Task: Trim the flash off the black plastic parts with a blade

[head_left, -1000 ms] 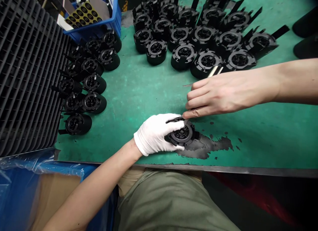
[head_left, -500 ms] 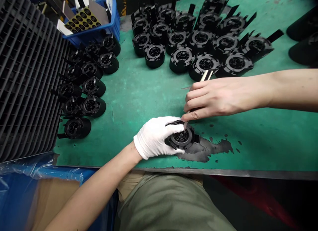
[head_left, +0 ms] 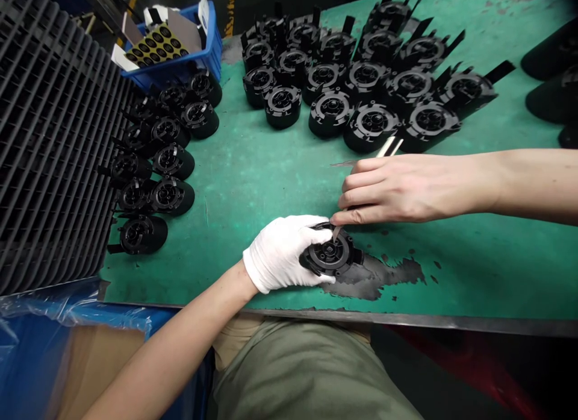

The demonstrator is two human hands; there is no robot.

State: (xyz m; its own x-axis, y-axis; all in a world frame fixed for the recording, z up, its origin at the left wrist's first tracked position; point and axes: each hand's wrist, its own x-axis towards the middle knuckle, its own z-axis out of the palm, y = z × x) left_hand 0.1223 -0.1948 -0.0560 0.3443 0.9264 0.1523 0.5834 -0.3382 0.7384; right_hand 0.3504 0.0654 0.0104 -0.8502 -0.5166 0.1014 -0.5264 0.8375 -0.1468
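The right hand [head_left: 392, 188] is hiding most of the tweezers [head_left: 390, 146]. Only 2 pale ends are sticking out past the knuckles toward 1 o'clock. A thin tip is showing under the fingertips, too small to tell whether it is pinching anything. The gloved left hand [head_left: 282, 251] is covering the 9 o'clock side of the round black part [head_left: 332, 256], and the right forearm is running off the frame at 3 o'clock. Dark shapes [head_left: 548, 76] at 2 o'clock are cut off and unclear.

The left fingers are curling tightly around the part's rim, holding it flat on the green counter [head_left: 271, 167] near its front edge, at 6 o'clock. The right fingers are clenching the tweezers, whose tip is touching the part's top face at its 12 o'clock edge.

A large cluster of similar parts [head_left: 361, 88] is standing at 12 o'clock. A smaller group [head_left: 162, 161] is lining up at 10 o'clock, beside a black ribbed tray [head_left: 49, 137] and below a blue bin [head_left: 210, 46].
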